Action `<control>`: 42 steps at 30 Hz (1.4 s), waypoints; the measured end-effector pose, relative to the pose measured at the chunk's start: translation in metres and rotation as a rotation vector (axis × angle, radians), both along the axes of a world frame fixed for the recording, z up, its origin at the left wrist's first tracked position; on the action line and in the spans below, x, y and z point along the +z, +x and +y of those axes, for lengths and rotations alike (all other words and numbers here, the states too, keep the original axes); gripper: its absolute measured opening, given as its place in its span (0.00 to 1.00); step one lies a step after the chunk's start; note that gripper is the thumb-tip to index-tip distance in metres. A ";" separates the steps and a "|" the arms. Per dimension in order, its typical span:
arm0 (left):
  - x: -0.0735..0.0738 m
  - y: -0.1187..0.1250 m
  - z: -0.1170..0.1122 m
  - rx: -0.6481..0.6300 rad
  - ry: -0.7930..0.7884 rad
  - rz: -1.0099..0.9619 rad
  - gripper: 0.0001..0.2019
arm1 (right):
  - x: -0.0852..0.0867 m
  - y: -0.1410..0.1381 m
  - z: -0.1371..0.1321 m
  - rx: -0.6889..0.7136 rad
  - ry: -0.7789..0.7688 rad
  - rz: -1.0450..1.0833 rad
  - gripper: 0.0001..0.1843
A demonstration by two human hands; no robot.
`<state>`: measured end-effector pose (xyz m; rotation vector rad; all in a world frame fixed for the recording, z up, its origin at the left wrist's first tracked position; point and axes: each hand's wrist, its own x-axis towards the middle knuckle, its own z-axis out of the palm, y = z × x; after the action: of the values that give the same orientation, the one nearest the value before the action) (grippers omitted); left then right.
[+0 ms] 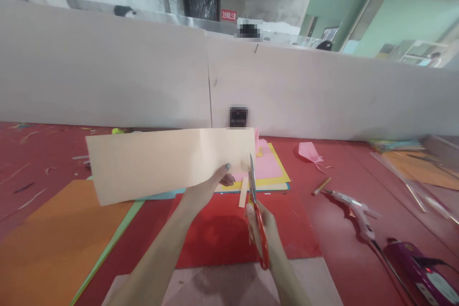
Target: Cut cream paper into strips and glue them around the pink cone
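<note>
My left hand (206,186) pinches the lower right part of a long beige sheet of paper (161,162) and holds it up above the table. My right hand (263,229) grips red-handled scissors (256,215), blades pointing up at the sheet's right edge. A narrow beige strip (244,192) hangs down beside the blades, cut from the sheet's right end. Below my hands lies a red sheet (229,234).
An orange sheet (53,239) and a green strip lie at left. A stack of pink, yellow and blue sheets (268,167) sits behind. A pink folded paper (310,152), a pencil (321,186), a white glue gun (355,210) and a purple device (419,263) lie at right. A beige partition wall (143,76) stands behind.
</note>
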<state>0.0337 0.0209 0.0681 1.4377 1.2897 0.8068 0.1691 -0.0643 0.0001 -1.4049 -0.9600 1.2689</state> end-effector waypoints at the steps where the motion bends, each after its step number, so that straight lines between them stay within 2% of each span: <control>1: 0.001 0.000 -0.001 0.005 -0.004 0.013 0.20 | 0.000 0.000 0.000 0.001 -0.003 0.010 0.23; 8: 0.014 0.007 -0.005 0.065 -0.100 0.087 0.22 | -0.007 -0.001 0.000 -0.045 -0.016 0.032 0.23; 11: 0.018 0.009 -0.008 0.082 -0.090 0.082 0.22 | -0.008 0.000 0.000 -0.053 -0.004 -0.005 0.23; 18: 0.015 0.008 -0.010 0.108 -0.051 0.055 0.19 | -0.006 -0.002 -0.002 -0.036 0.019 0.002 0.22; 25: 0.012 0.012 -0.011 0.010 -0.025 0.041 0.21 | -0.011 0.002 0.004 -0.052 0.036 0.071 0.27; 33: 0.013 0.010 -0.012 -0.027 -0.044 0.085 0.21 | -0.007 0.005 0.002 -0.022 0.117 0.049 0.24; 38: 0.002 0.008 -0.009 -0.104 -0.024 0.051 0.21 | -0.017 0.009 0.009 -0.023 0.039 0.109 0.28; 42: 0.003 0.012 -0.009 -0.128 -0.021 0.016 0.21 | -0.017 0.009 0.010 -0.047 0.037 0.124 0.27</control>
<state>0.0456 0.0116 0.0710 1.4957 1.2014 0.6961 0.1779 -0.0548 -0.0164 -1.2980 -0.8575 1.2813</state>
